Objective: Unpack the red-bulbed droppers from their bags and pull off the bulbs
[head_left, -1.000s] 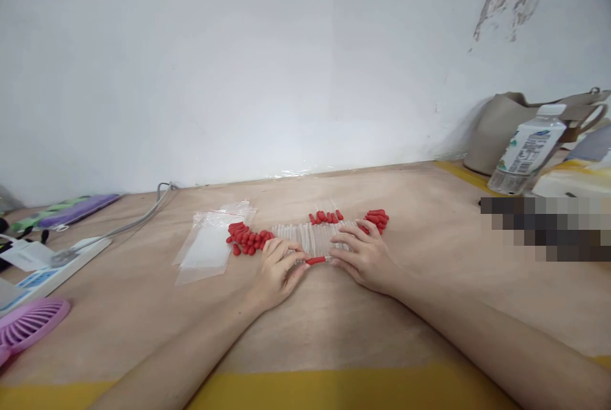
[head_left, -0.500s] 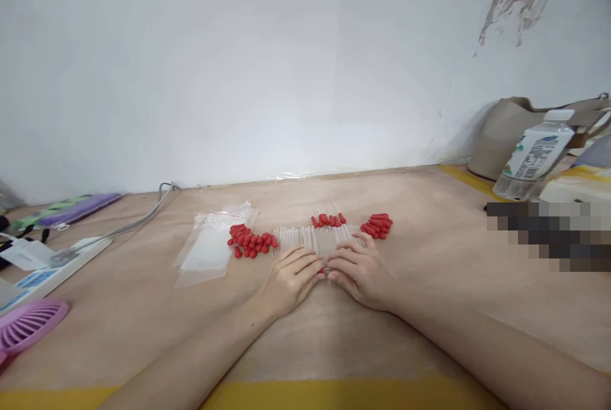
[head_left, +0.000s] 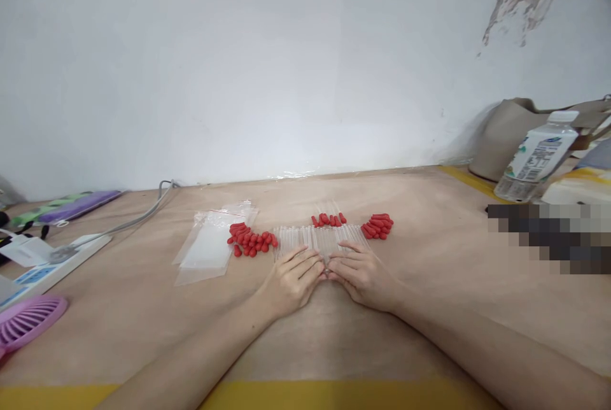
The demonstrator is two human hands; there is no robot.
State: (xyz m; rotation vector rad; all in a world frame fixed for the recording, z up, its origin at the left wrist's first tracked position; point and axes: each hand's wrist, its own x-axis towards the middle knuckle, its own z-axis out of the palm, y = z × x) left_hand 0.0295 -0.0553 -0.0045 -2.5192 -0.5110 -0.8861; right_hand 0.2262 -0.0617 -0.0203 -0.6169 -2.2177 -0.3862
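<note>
My left hand (head_left: pixel 296 279) and my right hand (head_left: pixel 358 273) rest low on the table with their fingertips nearly meeting. Both are closed in a pinch. A short bit of clear glass tube (head_left: pixel 327 271) shows between them; the red bulb at the left fingertips is now hidden. Just beyond the fingers lies a row of clear glass dropper tubes (head_left: pixel 329 238), side by side. Loose red rubber bulbs (head_left: pixel 251 241) are heaped to the left, and more red bulbs (head_left: pixel 378 226) to the right. Behind the row, several droppers with red bulbs (head_left: pixel 329 219) point their thin tips at the wall.
Clear zip bags (head_left: pixel 207 247) lie left of the bulbs. Farther left are a power strip (head_left: pixel 57 267) with a grey cable, a pink fan (head_left: pixel 31 324) and a purple pouch (head_left: pixel 83 206). At right stand a water bottle (head_left: pixel 539 155) and a beige bag (head_left: pixel 499 133).
The fingertips have come slightly closer together. The red bulb that showed at my left fingertips is now covered, and a bit of clear tube shows there. The piles look the same.
</note>
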